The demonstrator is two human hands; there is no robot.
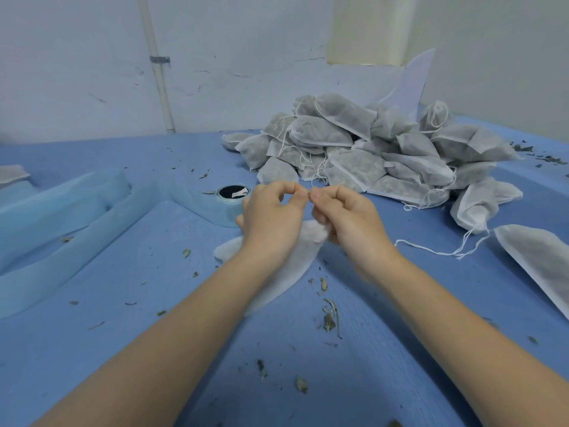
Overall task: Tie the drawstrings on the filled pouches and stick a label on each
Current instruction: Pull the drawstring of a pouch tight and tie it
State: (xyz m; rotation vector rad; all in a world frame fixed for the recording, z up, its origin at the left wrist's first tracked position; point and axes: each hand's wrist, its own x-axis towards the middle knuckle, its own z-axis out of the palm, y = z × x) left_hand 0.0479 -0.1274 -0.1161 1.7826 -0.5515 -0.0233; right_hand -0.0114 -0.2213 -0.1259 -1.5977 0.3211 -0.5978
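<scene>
Pale, scuffed wall (77, 57) behind, white pipe (157, 66) clamped upright against it. Blue table (138, 303) below, littered with dried leaf bits (329, 322). Heap of filled pouches (363, 149) at the table's far right; pale blue fabric strip (61, 229) on its left. One white pouch (295, 260) at table centre, under both wrists. Left hand (271, 217) and right hand (345, 214) above it, fingers curled, thumbs and forefingers pinched tip to tip; drawstring between them too fine to make out.
</scene>
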